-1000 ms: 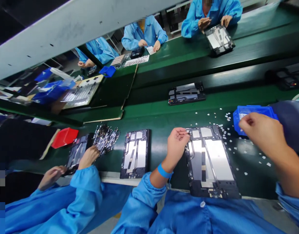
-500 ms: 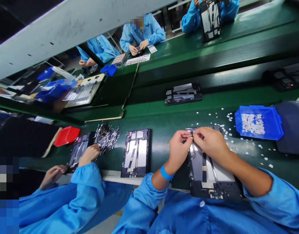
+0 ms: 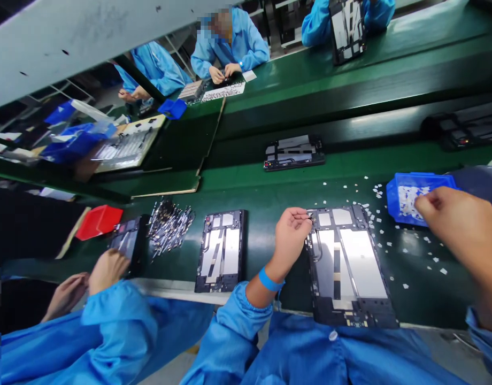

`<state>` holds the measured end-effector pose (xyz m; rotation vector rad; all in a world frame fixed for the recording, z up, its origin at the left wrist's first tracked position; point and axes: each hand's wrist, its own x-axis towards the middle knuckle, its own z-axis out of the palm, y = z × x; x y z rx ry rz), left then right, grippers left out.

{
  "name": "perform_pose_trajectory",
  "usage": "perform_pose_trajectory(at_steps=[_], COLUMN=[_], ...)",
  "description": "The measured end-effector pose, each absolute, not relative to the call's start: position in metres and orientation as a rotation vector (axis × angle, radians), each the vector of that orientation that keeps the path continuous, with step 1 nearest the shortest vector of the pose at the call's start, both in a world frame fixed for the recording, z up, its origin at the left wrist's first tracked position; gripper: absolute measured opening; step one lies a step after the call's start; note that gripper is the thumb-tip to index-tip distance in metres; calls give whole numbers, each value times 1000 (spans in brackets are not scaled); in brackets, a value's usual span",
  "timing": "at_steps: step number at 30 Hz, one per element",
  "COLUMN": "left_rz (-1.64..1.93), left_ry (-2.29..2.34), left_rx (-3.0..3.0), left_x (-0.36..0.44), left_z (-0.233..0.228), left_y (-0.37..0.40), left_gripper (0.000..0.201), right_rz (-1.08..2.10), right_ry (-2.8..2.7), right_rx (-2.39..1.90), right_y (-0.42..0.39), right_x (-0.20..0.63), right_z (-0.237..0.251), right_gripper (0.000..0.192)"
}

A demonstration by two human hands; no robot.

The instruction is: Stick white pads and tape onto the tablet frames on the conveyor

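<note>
An opened tablet with silvery battery panels, dark flat cables and a black frame lies in front of me. At its upper left corner, the fingers of my left hand are pinched together, and a small dark bit shows at the fingertips that I cannot identify. My right hand is over the front right edge of a blue tray, thumb and fingers closed; what they hold, if anything, is hidden. Small white pieces fill part of the tray, and more lie scattered between it and the tablet.
To the left lies another opened tablet, then a pile of thin metallic strips and a red tray. A co-worker's hands are at the left. Another tablet lies farther back. Co-workers sit across the green bench.
My right hand has left the tablet's upper left corner and moved right to the blue tray. My left hand stays at the corner. The neighbour's hand has shifted left, away from the strips.
</note>
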<state>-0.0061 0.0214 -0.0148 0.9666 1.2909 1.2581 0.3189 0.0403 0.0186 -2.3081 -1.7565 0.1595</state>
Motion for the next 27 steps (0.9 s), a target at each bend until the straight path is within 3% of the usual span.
perform_pose_trajectory(at_steps=[2, 7, 20, 27], left_rz=[1273, 1286, 1322, 1308], left_ry=[1307, 1317, 1430, 1313], left_rx=[972, 1004, 1269, 1109], left_x=[-5, -1, 5, 4], left_z=[-15, -12, -16, -12], left_y=[22, 18, 6, 11], left_gripper=[25, 24, 25, 28], right_rz=[283, 496, 507, 524], right_ry=[-1863, -2108, -2088, -2108], right_rx=[-1980, -1444, -1457, -1389], right_y=[31, 18, 25, 38], right_x=[292, 181, 156, 152], right_z=[19, 12, 1, -1], right_gripper=[10, 20, 19, 17])
